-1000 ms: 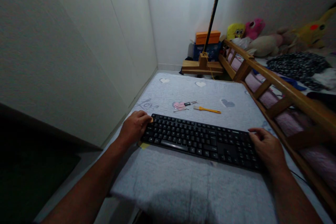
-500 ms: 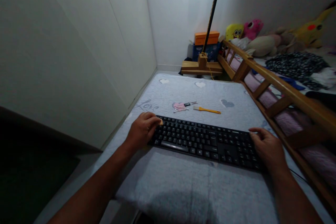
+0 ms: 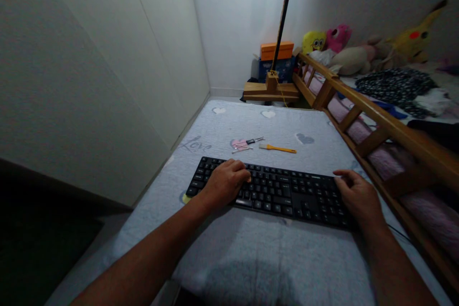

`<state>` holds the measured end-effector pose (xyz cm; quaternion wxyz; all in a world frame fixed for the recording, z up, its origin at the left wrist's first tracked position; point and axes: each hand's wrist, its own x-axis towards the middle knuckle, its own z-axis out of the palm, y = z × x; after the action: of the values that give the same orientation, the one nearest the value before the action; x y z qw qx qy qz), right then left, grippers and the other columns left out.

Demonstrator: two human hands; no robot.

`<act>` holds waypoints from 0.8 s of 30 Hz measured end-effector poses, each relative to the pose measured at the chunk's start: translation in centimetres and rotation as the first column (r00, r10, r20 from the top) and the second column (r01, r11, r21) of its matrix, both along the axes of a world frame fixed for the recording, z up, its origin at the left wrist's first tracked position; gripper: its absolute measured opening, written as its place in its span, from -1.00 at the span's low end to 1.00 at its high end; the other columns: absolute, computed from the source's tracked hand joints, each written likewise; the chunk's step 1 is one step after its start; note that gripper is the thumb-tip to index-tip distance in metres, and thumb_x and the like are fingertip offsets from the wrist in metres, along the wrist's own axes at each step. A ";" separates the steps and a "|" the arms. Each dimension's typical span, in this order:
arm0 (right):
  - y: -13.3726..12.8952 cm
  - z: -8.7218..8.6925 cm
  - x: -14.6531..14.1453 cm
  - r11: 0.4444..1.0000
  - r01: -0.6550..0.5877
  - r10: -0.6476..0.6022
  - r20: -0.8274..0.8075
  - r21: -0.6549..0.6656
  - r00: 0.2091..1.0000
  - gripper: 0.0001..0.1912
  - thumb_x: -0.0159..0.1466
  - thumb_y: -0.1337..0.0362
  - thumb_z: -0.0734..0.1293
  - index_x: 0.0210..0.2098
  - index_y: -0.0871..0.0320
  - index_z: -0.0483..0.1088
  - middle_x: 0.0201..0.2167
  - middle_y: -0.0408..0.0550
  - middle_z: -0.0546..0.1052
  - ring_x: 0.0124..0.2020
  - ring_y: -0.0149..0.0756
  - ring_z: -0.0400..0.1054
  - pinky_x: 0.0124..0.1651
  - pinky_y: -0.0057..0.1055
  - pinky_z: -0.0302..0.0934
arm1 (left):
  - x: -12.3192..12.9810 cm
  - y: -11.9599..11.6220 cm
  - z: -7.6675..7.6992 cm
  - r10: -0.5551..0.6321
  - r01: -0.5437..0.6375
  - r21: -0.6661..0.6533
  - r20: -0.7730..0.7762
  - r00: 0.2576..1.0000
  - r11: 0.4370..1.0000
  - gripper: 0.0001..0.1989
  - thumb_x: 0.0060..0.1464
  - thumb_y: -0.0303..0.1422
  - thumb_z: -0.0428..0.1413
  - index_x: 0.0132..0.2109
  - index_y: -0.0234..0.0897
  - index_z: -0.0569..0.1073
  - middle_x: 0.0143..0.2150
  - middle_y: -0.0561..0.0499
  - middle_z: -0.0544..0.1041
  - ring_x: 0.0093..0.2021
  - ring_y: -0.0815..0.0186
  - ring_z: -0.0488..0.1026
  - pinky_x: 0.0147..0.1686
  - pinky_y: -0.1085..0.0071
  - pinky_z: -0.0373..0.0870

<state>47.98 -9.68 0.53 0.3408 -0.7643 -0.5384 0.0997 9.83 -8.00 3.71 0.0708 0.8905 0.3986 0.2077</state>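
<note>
A black keyboard (image 3: 279, 190) lies on a light blue cloth with heart prints. Over its left half, my left hand (image 3: 226, 181) is closed with fingertips down at the keys, pinching a small tan piece (image 3: 248, 179). Most of that piece is hidden, and its kind is unclear. My right hand (image 3: 359, 200) grips the keyboard's right end, with the thumb side at the top corner. Behind the keyboard lie a yellow-handled brush (image 3: 279, 148), a thin tool with a black grip and metal tip (image 3: 254, 141), and a cotton swab (image 3: 242, 150).
A wooden bed rail (image 3: 373, 110) runs along the right, with plush toys (image 3: 349, 63) beyond it. White cabinet doors (image 3: 118, 57) stand on the left. At the far end are a wooden stand (image 3: 271, 88) with a black pole and an orange box (image 3: 276, 50). The keyboard cable (image 3: 399, 233) trails right.
My left hand has moved right across the keys with the tan piece, from the keyboard's left end towards its middle. My right hand stays at the right end. The view has shifted slightly.
</note>
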 end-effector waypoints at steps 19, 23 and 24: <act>-0.1 0.6 -0.6 1.000 0.013 -0.013 0.029 0.023 0.999 -0.65 0.09 0.04 0.25 -0.33 0.09 0.56 -0.64 -0.13 0.43 -0.58 -0.23 0.30 -0.43 -0.30 0.12 | -0.7 -0.2 0.2 0.040 -0.041 0.023 0.041 0.998 0.999 -0.80 0.27 -0.50 0.05 -0.18 -0.23 0.58 -0.17 -0.08 0.56 -0.13 0.20 0.45 -0.08 0.25 0.40; 0.0 0.3 -0.3 1.000 0.013 -0.014 0.038 0.023 0.999 -0.64 0.10 0.04 0.23 -0.30 0.09 0.55 -0.55 -0.09 0.50 -0.49 -0.19 0.37 -0.34 -0.28 0.19 | 0.7 -0.3 0.1 0.003 -0.003 -0.001 0.024 1.000 1.000 -0.81 0.29 -0.47 0.06 -0.18 -0.22 0.59 -0.17 -0.07 0.56 -0.13 0.21 0.45 -0.09 0.28 0.40; 0.1 0.2 -0.2 1.000 0.013 -0.013 0.041 0.022 0.999 -0.64 0.10 0.04 0.23 -0.30 0.09 0.55 -0.51 -0.07 0.52 -0.45 -0.18 0.39 -0.31 -0.27 0.21 | 0.8 -0.3 0.1 0.003 -0.003 -0.001 0.006 1.000 1.000 -0.81 0.29 -0.47 0.07 -0.19 -0.22 0.59 -0.18 -0.07 0.56 -0.14 0.21 0.44 -0.09 0.28 0.40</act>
<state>47.75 -9.60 0.76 0.3386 -0.7659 -0.5413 0.0761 10.68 -8.25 3.79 0.0722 0.8893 0.3996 0.2104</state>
